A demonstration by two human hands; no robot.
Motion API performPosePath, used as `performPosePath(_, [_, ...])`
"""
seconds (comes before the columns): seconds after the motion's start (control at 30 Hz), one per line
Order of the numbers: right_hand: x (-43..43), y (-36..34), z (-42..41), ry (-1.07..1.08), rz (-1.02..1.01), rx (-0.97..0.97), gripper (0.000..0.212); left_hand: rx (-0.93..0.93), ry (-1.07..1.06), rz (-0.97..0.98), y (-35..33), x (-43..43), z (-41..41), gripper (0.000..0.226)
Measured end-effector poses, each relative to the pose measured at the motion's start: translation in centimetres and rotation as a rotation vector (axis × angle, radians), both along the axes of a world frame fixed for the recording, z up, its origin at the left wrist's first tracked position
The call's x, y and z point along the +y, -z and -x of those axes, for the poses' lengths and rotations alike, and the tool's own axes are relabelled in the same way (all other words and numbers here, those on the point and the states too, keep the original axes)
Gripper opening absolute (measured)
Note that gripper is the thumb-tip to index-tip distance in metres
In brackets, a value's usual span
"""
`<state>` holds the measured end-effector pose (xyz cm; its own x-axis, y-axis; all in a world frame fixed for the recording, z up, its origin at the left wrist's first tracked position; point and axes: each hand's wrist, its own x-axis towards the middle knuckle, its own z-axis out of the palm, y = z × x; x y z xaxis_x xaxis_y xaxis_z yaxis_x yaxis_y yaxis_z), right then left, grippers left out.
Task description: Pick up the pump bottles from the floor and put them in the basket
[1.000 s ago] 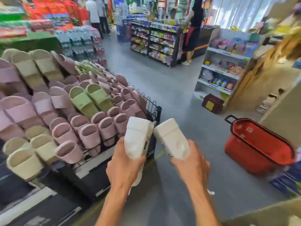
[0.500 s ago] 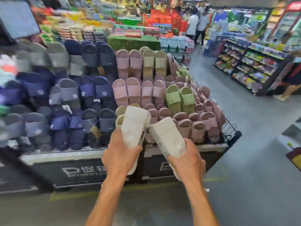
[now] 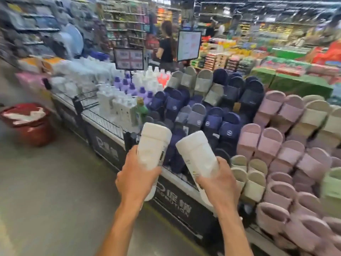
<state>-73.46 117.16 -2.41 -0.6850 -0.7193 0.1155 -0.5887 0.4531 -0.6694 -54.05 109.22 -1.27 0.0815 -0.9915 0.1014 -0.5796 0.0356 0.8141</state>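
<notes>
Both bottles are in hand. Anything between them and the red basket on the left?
Nothing visible does. The left hand and right hand hold the left bottle and right bottle by the front edge of the display stand; only floor lies toward the red basket. The stand runs alongside, not across.

The left hand [image 3: 136, 174] grips a white bottle [image 3: 153, 143] around its lower part, broad end pointing up and away. The right hand [image 3: 219, 182] grips a second white bottle [image 3: 197, 152] likewise, just right of the first, not touching it. Beyond both grips is a display of navy, grey and pink slippers [image 3: 228, 130]. Well left of the left grip, a red basket [image 3: 35, 133] sits on the floor [image 3: 55, 182].
</notes>
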Motion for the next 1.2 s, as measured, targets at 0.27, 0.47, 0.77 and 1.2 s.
performPosePath(0.27, [-9.6, 1.1, -4.4, -0.315, -0.046, -0.094, 0.071, -0.062, -0.367, -0.041, 1.4, -2.2, -7.4, 0.068])
performPosePath(0.47, [-15.2, 2.4, -11.1, -0.496, -0.087, -0.145, 0.076, -0.047, -0.567, -0.078, 3.1, -3.7, -13.9, 0.07])
performPosePath(0.77, [-24.6, 1.7, -22.2, -0.628, -0.03, -0.108, 0.075, -0.043, -0.713, -0.02, 3.0, -10.9, -24.9, 0.075])
performPosePath(1.2, [-36.6, 1.6, -30.6, -0.665, -0.017, -0.096, 0.069, 0.007, -0.715, -0.001, 2.8, -22.7, -33.1, 0.08])
